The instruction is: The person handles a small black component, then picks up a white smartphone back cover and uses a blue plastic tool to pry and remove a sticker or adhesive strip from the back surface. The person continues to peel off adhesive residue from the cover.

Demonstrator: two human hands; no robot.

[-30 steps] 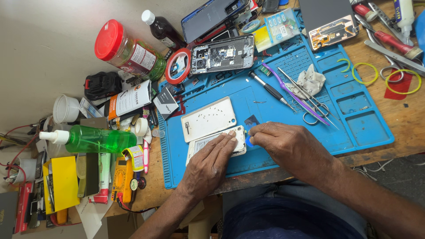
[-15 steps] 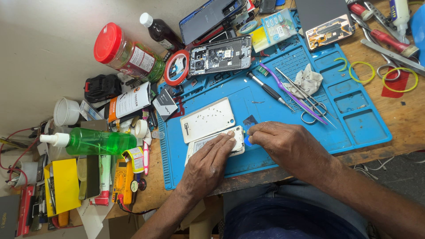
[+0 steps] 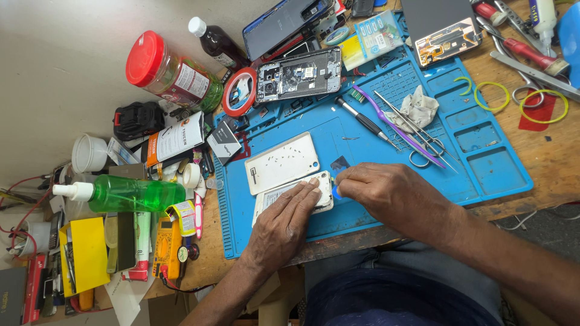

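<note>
While the left hand (image 3: 284,226) pressed flat, fingers open, on the white phone (image 3: 294,193), the right hand (image 3: 386,196) pinched a small blue tool (image 3: 336,192) just beside it.

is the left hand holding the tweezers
No, the left hand presses flat on the white phone; the tweezers lie apart on the blue mat.

Bright, even daylight is flooding the bench (image 3: 538,163), leaving only soft, short shadows under the tools. The green spray bottle (image 3: 130,194) is glinting faintly, and wide-angle distortion is bending the frame edges while focus is staying sharp throughout.
</note>
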